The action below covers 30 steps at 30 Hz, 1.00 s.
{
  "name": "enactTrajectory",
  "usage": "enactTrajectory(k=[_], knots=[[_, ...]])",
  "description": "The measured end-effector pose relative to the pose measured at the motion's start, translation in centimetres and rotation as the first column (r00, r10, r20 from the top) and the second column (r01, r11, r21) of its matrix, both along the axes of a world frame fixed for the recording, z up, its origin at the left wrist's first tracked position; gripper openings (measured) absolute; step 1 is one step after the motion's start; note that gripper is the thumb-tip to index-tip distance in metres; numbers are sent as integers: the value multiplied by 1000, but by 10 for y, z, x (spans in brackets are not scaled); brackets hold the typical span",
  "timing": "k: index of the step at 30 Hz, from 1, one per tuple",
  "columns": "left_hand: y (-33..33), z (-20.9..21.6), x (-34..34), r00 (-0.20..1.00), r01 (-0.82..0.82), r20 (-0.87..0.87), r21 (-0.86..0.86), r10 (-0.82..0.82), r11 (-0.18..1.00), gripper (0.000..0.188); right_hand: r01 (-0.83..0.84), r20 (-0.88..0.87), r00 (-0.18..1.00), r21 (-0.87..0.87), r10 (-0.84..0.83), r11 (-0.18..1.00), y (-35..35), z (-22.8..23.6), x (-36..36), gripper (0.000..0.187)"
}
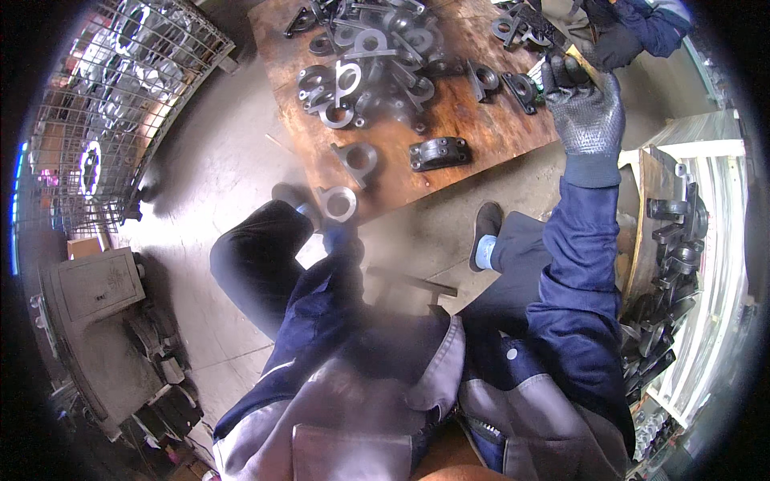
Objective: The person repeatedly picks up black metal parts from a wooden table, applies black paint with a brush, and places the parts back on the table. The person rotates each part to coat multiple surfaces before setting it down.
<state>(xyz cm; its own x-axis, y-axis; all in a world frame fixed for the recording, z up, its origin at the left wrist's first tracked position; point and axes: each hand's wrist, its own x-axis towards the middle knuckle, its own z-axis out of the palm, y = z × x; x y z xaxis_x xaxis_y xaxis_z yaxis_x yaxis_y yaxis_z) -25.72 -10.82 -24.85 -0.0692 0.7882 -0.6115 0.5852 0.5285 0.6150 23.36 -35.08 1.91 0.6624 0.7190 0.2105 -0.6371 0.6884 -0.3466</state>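
Note:
My right hand point(591, 116), in a dark grey coated glove, reaches over the right edge of the wooden tabletop point(489, 132). Its fingers are closed around a tool with a pale wooden handle point(583, 62); the tool's dark far end blends into the things behind it, so its kind is unclear. Black bearing-housing-like parts point(520, 90) lie beside that hand. On the left, my sleeve point(341, 240) ends at the near table edge, by a grey metal ring part point(337, 204). My left hand is blurred and its fingers cannot be made out. Another grey ringed bracket point(354, 162) lies just beyond.
A pile of metal brackets point(373, 44) covers the far tabletop, with a black housing point(439, 153) nearer. A wire cage of parts point(132, 72) stands left, above a grey cabinet point(100, 284). Black parts point(678, 256) fill a rack at right. Another person's dark sleeve point(654, 28) shows far right.

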Motion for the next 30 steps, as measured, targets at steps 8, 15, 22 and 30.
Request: enactTrajectory(k=[8,15,22,30], knots=[[20,5,96,897,412,-257,188,-361,891,40,100,-2,995,-37,-101,994,-12,-4,6,46],[18,37,215,703,698,-188,370,-686,613,48,157,-90,984,0,-156,988,-21,-18,15,43],[17,-33,372,62,993,-594,116,-802,-9,56,291,-111,945,-138,-307,947,-25,-33,17,37],[14,-31,401,104,988,-520,149,-848,30,38,263,-355,891,-104,-283,959,-6,-52,24,39]])
